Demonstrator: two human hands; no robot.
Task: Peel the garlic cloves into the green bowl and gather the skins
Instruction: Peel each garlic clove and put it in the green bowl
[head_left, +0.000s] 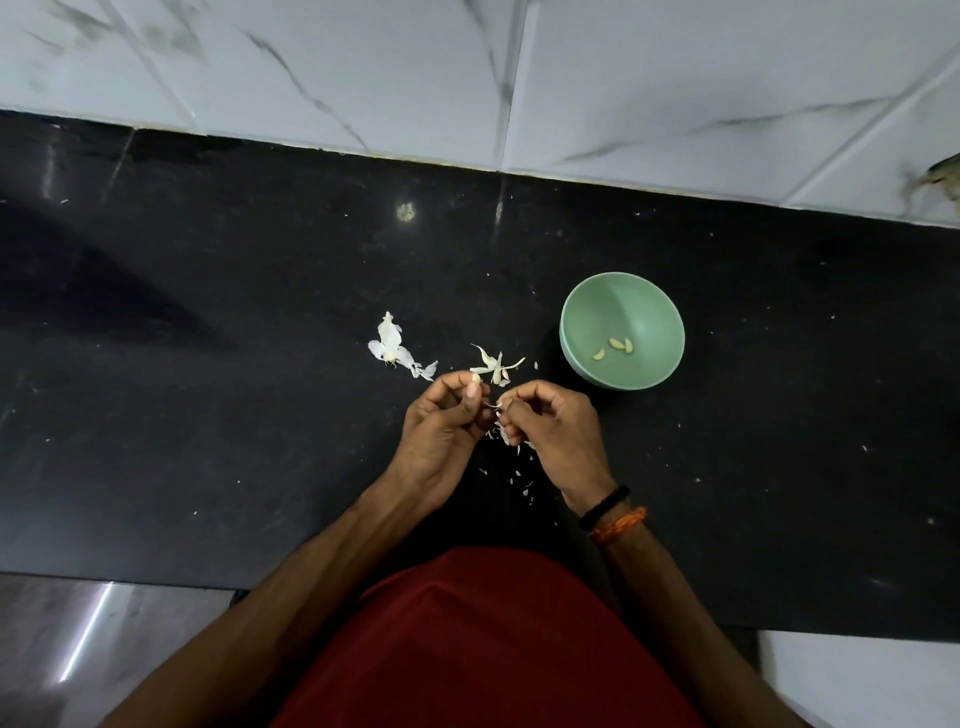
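Note:
My left hand (441, 431) pinches a pale garlic clove (474, 382) between thumb and fingertips over the black counter. Close beside it, my right hand (556, 431) pinches a strip of papery skin (503, 431) that hangs from its fingers. The green bowl (582, 312) stands up and to the right of my hands, with three peeled cloves (615, 347) at its bottom. Loose white skins (493, 366) lie just beyond my fingers, and a larger husk (392, 348) lies to the left of them.
Small skin flakes (522, 480) are scattered on the black counter (208, 364) below my hands. A white marble-tiled wall (467, 67) rises behind the counter. The counter's front edge runs just in front of my red shirt.

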